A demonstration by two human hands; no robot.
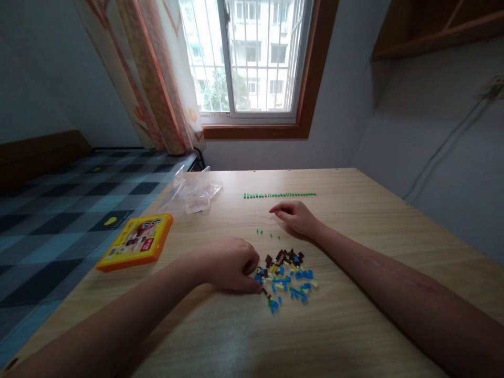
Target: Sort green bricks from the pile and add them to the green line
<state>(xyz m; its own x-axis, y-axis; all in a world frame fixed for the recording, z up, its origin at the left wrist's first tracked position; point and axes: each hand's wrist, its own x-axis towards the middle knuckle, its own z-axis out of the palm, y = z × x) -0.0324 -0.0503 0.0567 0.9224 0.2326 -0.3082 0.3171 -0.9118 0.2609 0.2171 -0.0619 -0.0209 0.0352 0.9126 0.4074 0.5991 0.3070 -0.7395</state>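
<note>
- Between the two forearms, toward the near side of the table (pixel 236 336), a loose pile of small bricks (pixel 281 280) spreads in brown, blue, yellow and green, with no single long axis.
- Just beyond it lie a few loose green pieces (pixel 271 235), well apart from one another.
- Nearer to the pile is the left hand (pixel 232 264), at its left edge, palm down, fingers curled under and thumb reaching along the bricks; whether it has hold of one, I cannot tell.
- Farther out, past the loose pieces, the right hand (pixel 295 216) points leftward, fingers half bent, thumb and forefinger close together; any piece between them is too small to make out.
- Beyond that hand, a row of green pieces (pixel 275 195) runs left to right.
</note>
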